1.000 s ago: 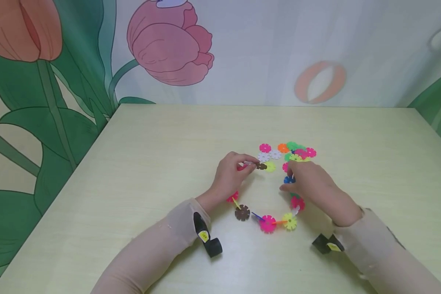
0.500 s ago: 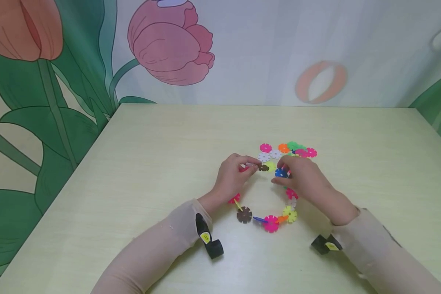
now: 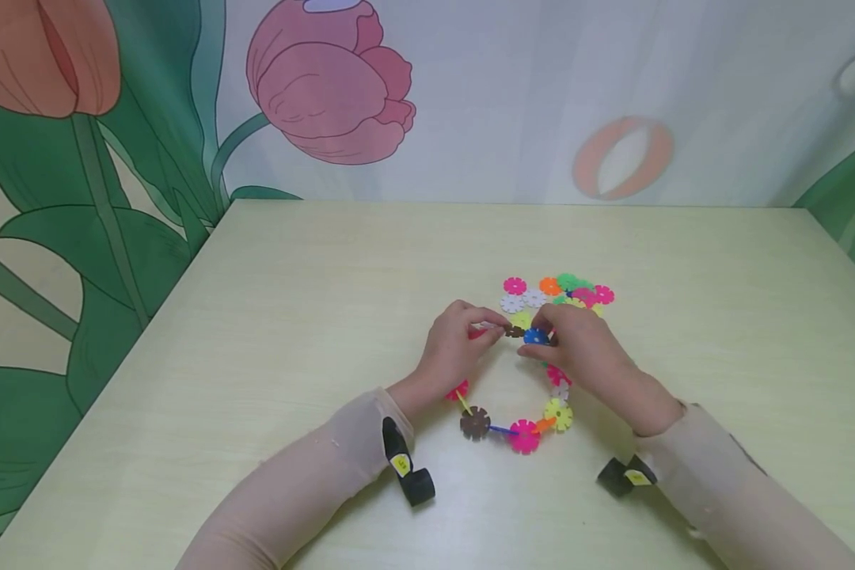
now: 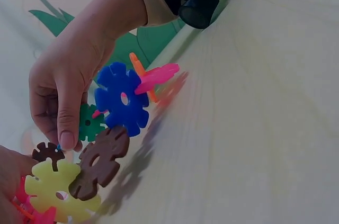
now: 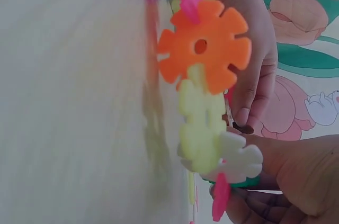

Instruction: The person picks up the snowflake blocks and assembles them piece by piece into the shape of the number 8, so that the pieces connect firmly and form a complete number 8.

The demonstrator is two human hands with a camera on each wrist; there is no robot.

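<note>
Interlocking snowflake discs form a loop-like chain, seen in the head view with a pink disc (image 3: pixel 524 436) and a dark brown disc (image 3: pixel 475 423) at its near side. My left hand (image 3: pixel 450 344) pinches the chain's far left end, by a small brown disc (image 3: pixel 514 332). Opposite, a blue disc (image 3: pixel 536 337) is held between the thumb and fingers of my right hand (image 3: pixel 587 344). The brown and blue discs meet or nearly meet; whether their slots interlock I cannot tell. An orange disc (image 5: pixel 204 46) and a pale yellow disc (image 5: pixel 201 123) hang in the right wrist view's foreground.
Loose discs lie just beyond the hands, including a pink disc (image 3: pixel 514 286), a white disc (image 3: pixel 511 303) and an orange disc (image 3: pixel 549 286). Several green, pink and yellow ones overlap farther right. The pale table (image 3: pixel 328 269) ends at a flower-patterned backdrop (image 3: pixel 484 103).
My right hand has moved left, bringing the blue disc up to the brown disc at my left fingertips. The chain's right side has shifted inward with it. My left hand has barely moved.
</note>
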